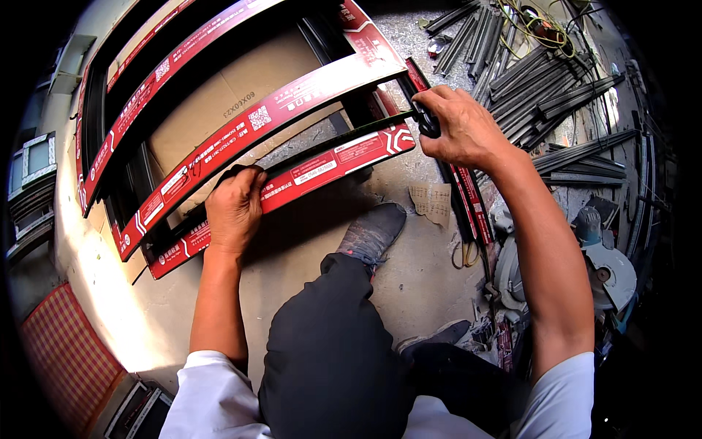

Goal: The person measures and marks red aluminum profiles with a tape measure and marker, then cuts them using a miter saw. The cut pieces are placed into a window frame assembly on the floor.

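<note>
Red-film-covered frames with dark profile bars (pixel 322 84) lie stacked at an angle in front of me. Along the inner edge of the nearest red bar (pixel 329 167) runs a thin black strip (pixel 369 124), stretched between my hands. My left hand (pixel 235 205) is closed at that bar's upper edge, its fingertips pressed on the strip; part of the grip is hidden. At the bar's right end my right hand (pixel 461 126) is closed around a bunched black piece (pixel 426 121), where the strip meets my fingers. Whether that piece is all strip I cannot make out.
Dark profile offcuts (pixel 526 88) lie heaped at the right, with a yellow cable (pixel 537 33) above. A circular-bladed saw (pixel 610 274) stands lower right, near scissors (pixel 466 254) and torn cardboard (pixel 431 201). Flat cardboard (pixel 212 95) shows beneath the frames. A checked cloth (pixel 69 358) is lower left.
</note>
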{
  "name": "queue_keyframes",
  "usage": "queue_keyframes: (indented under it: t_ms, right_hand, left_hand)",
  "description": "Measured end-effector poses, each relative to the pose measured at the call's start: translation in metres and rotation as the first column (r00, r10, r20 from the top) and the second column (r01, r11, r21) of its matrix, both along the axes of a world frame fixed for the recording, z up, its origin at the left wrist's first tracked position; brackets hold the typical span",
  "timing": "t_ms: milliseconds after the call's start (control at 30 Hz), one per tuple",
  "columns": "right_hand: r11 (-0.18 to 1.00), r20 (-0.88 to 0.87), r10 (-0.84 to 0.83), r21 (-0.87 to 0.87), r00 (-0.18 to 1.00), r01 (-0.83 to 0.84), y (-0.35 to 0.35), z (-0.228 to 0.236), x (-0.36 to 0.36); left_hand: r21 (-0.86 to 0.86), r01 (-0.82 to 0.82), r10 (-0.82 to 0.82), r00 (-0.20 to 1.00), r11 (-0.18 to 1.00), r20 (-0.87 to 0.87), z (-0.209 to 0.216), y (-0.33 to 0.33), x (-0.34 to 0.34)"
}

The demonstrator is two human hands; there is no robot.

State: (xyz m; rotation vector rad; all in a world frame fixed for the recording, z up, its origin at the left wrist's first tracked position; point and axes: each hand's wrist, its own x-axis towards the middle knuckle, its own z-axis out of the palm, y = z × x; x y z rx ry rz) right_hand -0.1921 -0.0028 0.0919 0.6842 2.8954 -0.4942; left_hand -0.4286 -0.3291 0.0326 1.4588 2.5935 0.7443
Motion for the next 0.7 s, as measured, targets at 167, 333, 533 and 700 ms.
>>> queue_keyframes:
  t_ms: [167, 333, 533, 700]
  right_hand:
    - [0.999, 0.009, -0.030, -0.030, 1.000, 0.030, -0.001, -0.004, -0.003]
    - [1.000, 0.002, -0.007, -0.004, 1.000, 0.007, 0.002, -0.004, -0.008]
    - [0.999, -0.060, 0.002, 0.043, 0.998, 0.001, 0.008, -0.017, -0.008]
    - [0.999, -0.066, 0.007, 0.036, 0.998, -0.004, 0.009, -0.017, -0.009]
  left_hand:
    - [-0.025, -0.014, 0.015, 0.999, 1.000, 0.052, -0.002, 0.001, -0.003]
    - [-0.029, -0.026, 0.029, 0.995, 0.999, 0.094, -0.002, 0.002, -0.002]
    - [-0.028, -0.011, 0.013, 0.995, 1.000, 0.095, -0.001, 0.003, -0.002]
    - [-0.004, -0.011, 0.011, 0.997, 1.000, 0.075, -0.002, 0.003, -0.002]
